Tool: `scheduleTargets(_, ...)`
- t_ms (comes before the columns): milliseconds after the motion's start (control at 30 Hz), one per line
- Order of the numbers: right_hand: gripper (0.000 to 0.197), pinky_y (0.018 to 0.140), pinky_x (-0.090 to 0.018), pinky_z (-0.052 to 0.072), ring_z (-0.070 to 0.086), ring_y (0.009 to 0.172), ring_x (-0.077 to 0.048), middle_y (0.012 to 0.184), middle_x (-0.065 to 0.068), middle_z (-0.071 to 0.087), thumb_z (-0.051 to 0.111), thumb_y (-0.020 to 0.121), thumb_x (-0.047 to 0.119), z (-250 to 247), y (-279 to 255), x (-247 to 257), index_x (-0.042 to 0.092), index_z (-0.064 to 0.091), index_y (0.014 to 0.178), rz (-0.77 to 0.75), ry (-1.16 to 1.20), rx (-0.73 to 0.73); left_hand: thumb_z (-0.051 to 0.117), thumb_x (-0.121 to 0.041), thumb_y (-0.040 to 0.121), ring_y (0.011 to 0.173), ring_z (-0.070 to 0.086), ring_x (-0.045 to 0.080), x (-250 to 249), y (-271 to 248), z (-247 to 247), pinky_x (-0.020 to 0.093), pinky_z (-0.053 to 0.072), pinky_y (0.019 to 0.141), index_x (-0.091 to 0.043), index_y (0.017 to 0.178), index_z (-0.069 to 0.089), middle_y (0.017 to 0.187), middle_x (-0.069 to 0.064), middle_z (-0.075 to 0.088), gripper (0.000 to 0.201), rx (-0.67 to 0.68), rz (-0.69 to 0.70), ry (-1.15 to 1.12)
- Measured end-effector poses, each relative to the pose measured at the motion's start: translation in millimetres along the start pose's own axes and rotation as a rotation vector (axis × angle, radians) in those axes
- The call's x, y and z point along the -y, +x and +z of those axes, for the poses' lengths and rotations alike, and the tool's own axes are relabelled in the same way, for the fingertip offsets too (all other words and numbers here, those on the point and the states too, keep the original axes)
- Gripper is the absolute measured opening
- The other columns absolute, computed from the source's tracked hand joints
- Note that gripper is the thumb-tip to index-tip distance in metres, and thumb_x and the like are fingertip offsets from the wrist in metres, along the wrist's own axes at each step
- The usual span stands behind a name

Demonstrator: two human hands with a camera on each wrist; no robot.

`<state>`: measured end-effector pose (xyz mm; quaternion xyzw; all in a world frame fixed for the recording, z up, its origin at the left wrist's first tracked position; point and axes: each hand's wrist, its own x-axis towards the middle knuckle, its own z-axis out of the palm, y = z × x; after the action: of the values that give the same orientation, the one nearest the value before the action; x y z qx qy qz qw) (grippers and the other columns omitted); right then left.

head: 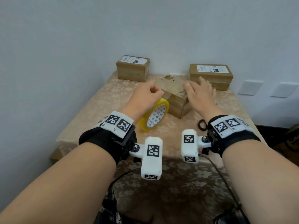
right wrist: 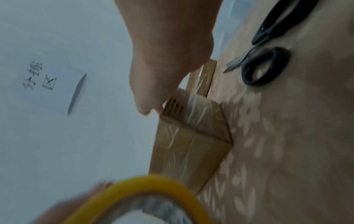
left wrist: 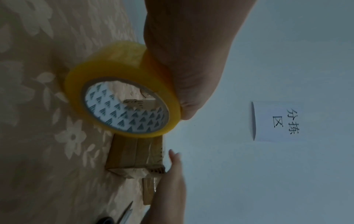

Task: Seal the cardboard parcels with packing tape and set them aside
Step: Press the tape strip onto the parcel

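A brown cardboard parcel (head: pixel 175 98) sits corner-on in the middle of the table, with clear tape showing on its sides (right wrist: pixel 191 144). My left hand (head: pixel 153 93) grips a yellow roll of packing tape (head: pixel 155 117) by its rim and holds it on edge just left of the parcel. In the left wrist view the roll (left wrist: pixel 122 91) stands in front of the parcel (left wrist: pixel 134 154). My right hand (head: pixel 199 90) lies on the parcel's top right with its fingers straight and spread. The fingertips of both hands are hidden.
Two labelled parcels stand at the back by the wall, one left (head: pixel 132 68) and one right (head: pixel 210 75). Black-handled scissors (right wrist: pixel 268 60) lie on the floral cloth (head: pixel 103 101) right of the parcel. A paper sign (left wrist: pixel 275 121) hangs on the wall.
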<state>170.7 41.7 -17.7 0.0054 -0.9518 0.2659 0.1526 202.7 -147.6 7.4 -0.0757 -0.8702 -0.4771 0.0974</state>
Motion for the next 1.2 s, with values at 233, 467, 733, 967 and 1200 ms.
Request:
scheduleTargets(233, 0.031, 0.083, -0.037, 0.038, 0.051, 0.099, -0.03, 0.087, -0.005, 0.059, 0.032, 0.101, 0.031, -9.0, -1.3, -3.8, 0.027, 0.061, 0.09, -0.075, 0.097, 0.075, 0.063, -0.02, 0.088, 0.061, 0.061, 0.01, -10.9, -7.4, -3.5, 0.02, 0.05, 0.057, -0.015, 0.082, 0.066, 0.071, 0.0, 0.065, 0.009, 0.246, -0.261, -0.22)
scheduleTargets(467, 0.038, 0.055, -0.033, 0.038, 0.054, 0.069, -0.029, 0.066, -0.009, 0.057, 0.038, 0.1, 0.023, -27.3, -36.2, 7.6, 0.006, 0.058, 0.072, -0.097, -0.054, 0.055, 0.061, -0.017, 0.09, 0.053, 0.061, 0.008, -12.0, -8.4, 5.3, 0.017, 0.049, 0.051, -0.013, 0.082, 0.065, 0.067, 0.0, 0.065, 0.01, 0.215, -0.296, -0.335)
scheduleTargets(733, 0.04, 0.05, -0.029, 0.034, 0.052, 0.059, -0.022, 0.059, -0.007, 0.055, 0.044, 0.098, 0.028, -26.5, -45.3, 24.8, 0.006, 0.06, 0.069, -0.049, -0.073, 0.083, 0.062, -0.017, 0.089, 0.05, 0.057, 0.011, -9.7, 1.8, 4.9, 0.017, 0.044, 0.045, -0.013, 0.073, 0.06, 0.058, -0.002, 0.062, 0.016, 0.192, -0.295, -0.32)
scheduleTargets(967, 0.058, 0.083, -0.034, 0.047, 0.058, 0.097, -0.016, 0.108, -0.002, 0.063, 0.046, 0.086, 0.065, -31.7, -36.0, 40.5, 0.016, 0.07, 0.108, -0.003, 0.292, 0.005, 0.058, -0.023, 0.092, 0.073, 0.058, 0.007, -12.3, -5.5, -3.1, 0.017, 0.046, 0.062, -0.015, 0.092, 0.059, 0.082, -0.004, 0.063, 0.007, 0.217, -0.041, -0.139)
scheduleTargets(1200, 0.031, 0.058, -0.026, 0.036, 0.044, 0.06, -0.013, 0.064, -0.005, 0.054, 0.073, 0.083, 0.03, -26.7, -38.5, 59.0, 0.0, 0.068, 0.077, -0.023, 0.449, 0.139, 0.046, -0.014, 0.097, 0.072, 0.05, 0.002, -14.1, -11.8, -6.9, 0.017, 0.039, 0.063, -0.016, 0.089, 0.056, 0.08, -0.009, 0.055, 0.013, 0.175, 0.07, -0.078)
